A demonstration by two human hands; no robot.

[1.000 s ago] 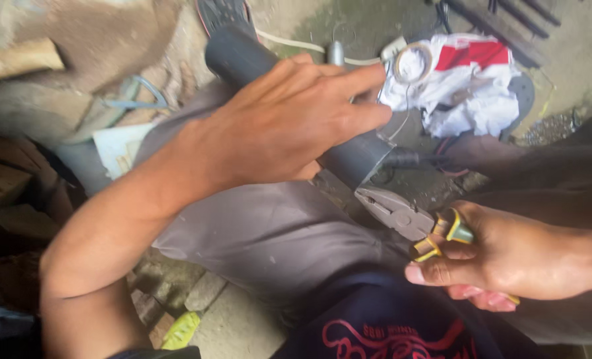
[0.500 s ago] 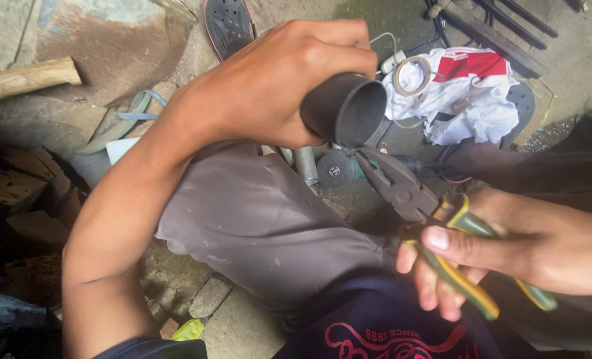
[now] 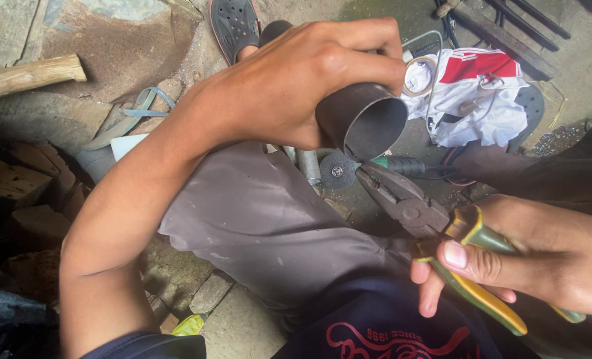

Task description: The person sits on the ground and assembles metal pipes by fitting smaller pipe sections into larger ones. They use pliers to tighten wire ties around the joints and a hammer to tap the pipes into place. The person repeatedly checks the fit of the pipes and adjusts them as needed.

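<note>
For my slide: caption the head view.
Left hand grips a dark metal tube; right hand holds yellow-handled pliers.

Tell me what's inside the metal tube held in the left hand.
The metal tube in the left hand shows only a dark, bare inner wall at its open mouth. Deeper inside is in shadow, and the far end is covered by the fingers.

The left hand (image 3: pixel 296 80) sits at upper centre, wrapped around a pipe (image 3: pixel 366 119) whose open end faces the lower right. Just below it lies a grinder disc (image 3: pixel 338 171). Pliers (image 3: pixel 409 206) reach from the right hand (image 3: pixel 542 259), lower right, toward the pipe. A cloth (image 3: pixel 475 100) lies upper right; what looks like a wooden handle (image 3: pixel 27 75) lies upper left.
</note>
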